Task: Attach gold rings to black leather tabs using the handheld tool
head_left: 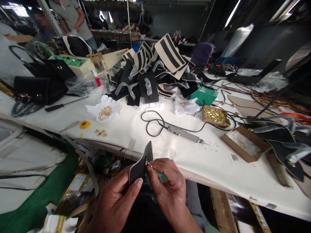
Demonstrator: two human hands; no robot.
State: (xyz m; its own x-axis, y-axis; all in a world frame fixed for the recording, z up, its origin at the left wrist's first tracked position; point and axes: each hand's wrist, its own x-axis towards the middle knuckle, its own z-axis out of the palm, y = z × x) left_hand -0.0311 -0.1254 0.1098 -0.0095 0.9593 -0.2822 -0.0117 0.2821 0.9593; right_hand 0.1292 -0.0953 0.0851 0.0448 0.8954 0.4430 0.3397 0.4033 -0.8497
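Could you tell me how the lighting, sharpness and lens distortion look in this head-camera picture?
Head view: wide-angle bending curves the white table edge and stretches the corners; skylights at the top are blown out while the far room is dim; the left hand, right hand and black leather piece are evenly lit and fairly sharp; the box of gold fittings glints; a face at upper left is pixelated.

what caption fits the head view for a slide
Left hand holds a black leather piece while right hand pinches a small gold fitting at its edge.
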